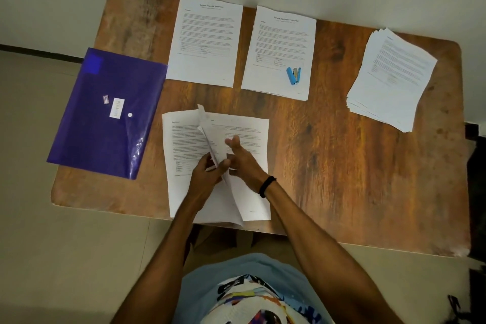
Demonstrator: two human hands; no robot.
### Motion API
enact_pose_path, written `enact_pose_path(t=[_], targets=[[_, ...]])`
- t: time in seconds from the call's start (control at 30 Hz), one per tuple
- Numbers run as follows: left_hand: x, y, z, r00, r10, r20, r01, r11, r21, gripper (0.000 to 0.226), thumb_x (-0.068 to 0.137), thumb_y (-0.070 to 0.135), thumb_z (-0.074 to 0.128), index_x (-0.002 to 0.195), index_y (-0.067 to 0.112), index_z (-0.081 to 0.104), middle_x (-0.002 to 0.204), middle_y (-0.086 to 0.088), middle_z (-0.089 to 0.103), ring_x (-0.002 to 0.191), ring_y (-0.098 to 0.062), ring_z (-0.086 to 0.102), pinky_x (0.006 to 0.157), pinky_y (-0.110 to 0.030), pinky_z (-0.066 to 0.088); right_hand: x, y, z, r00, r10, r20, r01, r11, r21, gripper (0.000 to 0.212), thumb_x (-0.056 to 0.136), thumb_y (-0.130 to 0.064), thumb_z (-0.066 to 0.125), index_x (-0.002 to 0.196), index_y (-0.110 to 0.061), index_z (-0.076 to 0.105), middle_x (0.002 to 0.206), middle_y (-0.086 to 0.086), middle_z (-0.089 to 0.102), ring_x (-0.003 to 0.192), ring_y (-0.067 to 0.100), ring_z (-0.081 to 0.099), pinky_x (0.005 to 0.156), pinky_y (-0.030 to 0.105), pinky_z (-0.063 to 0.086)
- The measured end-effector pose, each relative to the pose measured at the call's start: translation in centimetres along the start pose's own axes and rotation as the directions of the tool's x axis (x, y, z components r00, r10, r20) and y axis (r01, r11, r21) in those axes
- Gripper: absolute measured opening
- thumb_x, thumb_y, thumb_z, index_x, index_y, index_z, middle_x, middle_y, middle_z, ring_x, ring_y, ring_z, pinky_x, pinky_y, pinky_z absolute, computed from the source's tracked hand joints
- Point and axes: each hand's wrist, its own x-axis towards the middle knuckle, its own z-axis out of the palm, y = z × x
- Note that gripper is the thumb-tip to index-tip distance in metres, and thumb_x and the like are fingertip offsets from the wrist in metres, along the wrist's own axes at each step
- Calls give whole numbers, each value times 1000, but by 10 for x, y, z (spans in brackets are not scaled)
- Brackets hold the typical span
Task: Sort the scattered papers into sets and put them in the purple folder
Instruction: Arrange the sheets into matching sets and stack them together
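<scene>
A purple folder (107, 113) lies flat at the table's left edge, partly overhanging it. Two printed paper sets lie at the back: one (205, 39) left of centre, another (278, 52) with a blue stapler (294, 75) on it. A fanned stack of papers (391, 79) sits at the right. Near the front edge lies a paper set (184, 139) with one sheet (207, 139) lifted edge-on. My left hand (207, 179) pinches that lifted sheet. My right hand (243, 160) rests flat, fingers apart, on the page beside it.
The wooden table (342, 166) has bare surface between the front papers and the right stack. A dark object (476, 144) shows at the right edge of view. Tiled floor surrounds the table.
</scene>
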Motion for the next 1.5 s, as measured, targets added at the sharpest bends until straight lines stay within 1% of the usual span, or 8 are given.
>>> enact_pose_path(t=[0.23,0.37,0.57,0.67,0.9,1.2,1.3,1.5], targets=[[0,-7,-3,982,-11,-190,24,997,70,57,90,21,72,140,11,46,132,-8,59,120,-29,58,102,-51,50,23,-3,-32,974,-159,-162,72,894,-443,32,102,-44,50,110,-17,66,121,0,67,107,21,64,90,37,54],[-3,5,9,998,-52,-26,54,994,99,83,82,40,78,150,24,33,142,-2,54,121,-23,58,103,-39,46,23,-14,-25,990,133,55,-140,981,138,67,89,-77,29,130,-32,57,133,3,63,126,29,57,109,56,43],[-3,10,18,987,48,-153,-27,990,138,72,89,15,73,149,16,32,138,2,47,120,-12,48,97,-28,41,28,-10,-16,989,143,41,-140,988,-70,98,74,-90,31,129,-17,66,142,7,58,138,31,45,102,46,43],[0,-2,4,978,6,-206,15,995,99,45,93,1,60,133,16,49,124,-2,60,116,-26,60,87,-33,53,48,-2,-38,927,-188,-324,-132,647,-751,87,91,-63,56,155,-11,29,163,12,25,152,31,19,121,45,21],[1,-12,-10,940,-26,-341,25,1000,-9,45,90,2,60,132,17,53,121,-6,64,108,-24,63,90,-47,57,59,27,-66,914,-314,-256,-182,245,-952,75,100,-47,51,158,-12,21,167,10,3,155,25,-3,123,39,-4],[1,-9,-16,924,-51,-380,47,999,-20,45,89,9,63,131,19,53,118,-1,65,106,-21,63,92,-49,56,11,30,-67,780,-286,-557,-9,885,-466,69,88,9,62,148,-19,43,142,3,52,127,15,46,110,34,42],[4,-8,-18,923,-29,-384,43,999,26,45,82,23,63,126,25,54,116,4,67,104,-19,66,90,-51,57,-16,13,-105,691,-232,-684,-168,870,-464,74,86,12,56,152,-11,33,114,7,63,107,26,62,91,33,51],[10,-11,-17,922,24,-386,13,996,93,43,79,35,65,121,38,53,115,11,67,102,-17,68,87,-51,59,-44,6,-180,555,-290,-780,-419,712,-563,69,95,-8,60,153,-3,23,150,22,39,138,39,40,117,39,30]])
